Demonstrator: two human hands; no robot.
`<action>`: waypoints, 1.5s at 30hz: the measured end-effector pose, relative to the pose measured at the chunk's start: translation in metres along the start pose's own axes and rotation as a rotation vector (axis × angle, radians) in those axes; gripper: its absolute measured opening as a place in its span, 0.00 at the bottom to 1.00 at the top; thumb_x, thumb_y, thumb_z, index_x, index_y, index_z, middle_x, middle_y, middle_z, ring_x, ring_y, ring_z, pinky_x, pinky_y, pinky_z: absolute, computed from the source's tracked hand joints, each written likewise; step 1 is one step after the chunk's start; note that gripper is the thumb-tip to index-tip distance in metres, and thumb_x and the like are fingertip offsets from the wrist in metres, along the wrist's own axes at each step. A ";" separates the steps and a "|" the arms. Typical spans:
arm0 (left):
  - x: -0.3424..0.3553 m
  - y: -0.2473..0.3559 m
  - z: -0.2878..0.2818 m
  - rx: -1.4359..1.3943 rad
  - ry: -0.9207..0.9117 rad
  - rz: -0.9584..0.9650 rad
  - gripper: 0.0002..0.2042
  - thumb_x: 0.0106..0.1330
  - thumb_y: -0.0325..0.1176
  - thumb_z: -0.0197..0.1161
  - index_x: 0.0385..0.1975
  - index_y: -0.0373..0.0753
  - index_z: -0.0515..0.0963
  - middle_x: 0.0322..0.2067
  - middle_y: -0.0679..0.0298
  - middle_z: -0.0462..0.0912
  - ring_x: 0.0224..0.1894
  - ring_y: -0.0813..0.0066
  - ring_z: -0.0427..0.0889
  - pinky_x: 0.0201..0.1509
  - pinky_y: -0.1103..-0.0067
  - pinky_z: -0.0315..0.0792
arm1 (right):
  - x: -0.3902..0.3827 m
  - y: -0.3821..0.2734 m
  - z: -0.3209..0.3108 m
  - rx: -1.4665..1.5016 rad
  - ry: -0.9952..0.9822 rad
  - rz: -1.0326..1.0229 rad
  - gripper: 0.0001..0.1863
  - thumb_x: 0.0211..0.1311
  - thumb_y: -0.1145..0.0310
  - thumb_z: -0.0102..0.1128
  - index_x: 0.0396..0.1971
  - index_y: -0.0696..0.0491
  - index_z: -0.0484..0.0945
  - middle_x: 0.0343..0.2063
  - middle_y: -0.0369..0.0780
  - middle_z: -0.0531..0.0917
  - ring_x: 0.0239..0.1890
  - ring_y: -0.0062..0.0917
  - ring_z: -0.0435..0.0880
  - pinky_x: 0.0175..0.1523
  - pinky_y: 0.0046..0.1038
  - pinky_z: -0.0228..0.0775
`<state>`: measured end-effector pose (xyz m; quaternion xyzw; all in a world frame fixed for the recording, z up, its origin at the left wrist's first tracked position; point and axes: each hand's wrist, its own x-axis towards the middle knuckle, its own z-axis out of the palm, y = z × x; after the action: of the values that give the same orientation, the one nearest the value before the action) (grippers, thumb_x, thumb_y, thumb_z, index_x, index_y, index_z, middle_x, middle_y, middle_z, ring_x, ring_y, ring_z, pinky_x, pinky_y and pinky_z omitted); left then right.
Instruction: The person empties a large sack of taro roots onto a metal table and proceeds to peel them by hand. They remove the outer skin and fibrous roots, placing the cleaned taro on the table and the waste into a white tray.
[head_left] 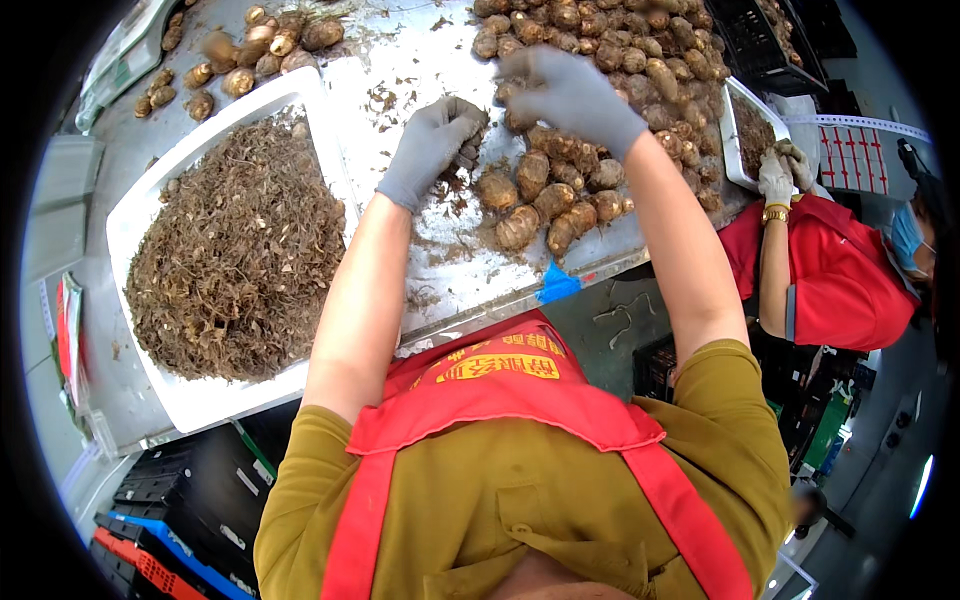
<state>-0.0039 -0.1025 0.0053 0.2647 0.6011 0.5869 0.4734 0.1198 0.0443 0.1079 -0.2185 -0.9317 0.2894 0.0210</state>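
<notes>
My left hand (435, 150), in a grey glove, is closed with its fingers curled in, above scattered brown fibres on the metal table (450, 290). What it grips, if anything, is hidden. Farther right, my right hand (575, 100), also grey-gloved, reaches over the near side of a big heap of taro corms (630, 65). Motion blurs its fingers, and brown corms lie around and beneath them. Between my forearms rests a smaller group of taro (532, 175), brown, ringed and hairy, close to the table's front edge.
To the left, a white foam box (185, 400) is full of brown root fibres (235, 250). More taro (265, 45) lies at the far left. A co-worker in red (840, 270) works at the right beside a white tray (735, 165). Black crates (200, 490) stand below left.
</notes>
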 end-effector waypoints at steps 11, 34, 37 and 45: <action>-0.003 0.006 -0.001 -0.117 0.056 -0.008 0.10 0.69 0.32 0.56 0.39 0.30 0.77 0.24 0.67 0.77 0.24 0.82 0.74 0.27 0.85 0.69 | -0.046 0.032 0.029 -0.424 -0.157 -0.171 0.25 0.48 0.72 0.68 0.52 0.49 0.80 0.62 0.45 0.70 0.66 0.38 0.66 0.68 0.42 0.60; -0.010 0.011 -0.004 -0.334 0.031 0.117 0.12 0.62 0.26 0.67 0.43 0.28 0.78 0.31 0.60 0.84 0.31 0.78 0.84 0.34 0.83 0.79 | -0.041 0.007 0.073 1.200 0.226 0.101 0.31 0.58 0.60 0.67 0.57 0.60 0.68 0.47 0.41 0.81 0.51 0.23 0.80 0.53 0.29 0.75; -0.010 0.012 -0.002 -0.236 0.014 0.106 0.10 0.61 0.25 0.67 0.40 0.28 0.79 0.30 0.61 0.84 0.30 0.78 0.83 0.33 0.83 0.78 | -0.044 0.009 0.054 1.149 0.167 0.208 0.32 0.57 0.61 0.67 0.58 0.62 0.68 0.45 0.41 0.82 0.46 0.21 0.81 0.47 0.28 0.76; -0.007 0.006 -0.006 -0.389 0.043 0.114 0.06 0.59 0.23 0.65 0.35 0.30 0.78 0.27 0.61 0.83 0.27 0.79 0.81 0.31 0.83 0.76 | -0.038 -0.015 0.080 0.783 0.504 0.119 0.24 0.56 0.72 0.67 0.55 0.58 0.74 0.46 0.40 0.82 0.47 0.20 0.79 0.53 0.23 0.72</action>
<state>-0.0076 -0.1101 0.0119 0.1897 0.4704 0.7233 0.4686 0.1352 -0.0254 0.0534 -0.3110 -0.7038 0.5579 0.3110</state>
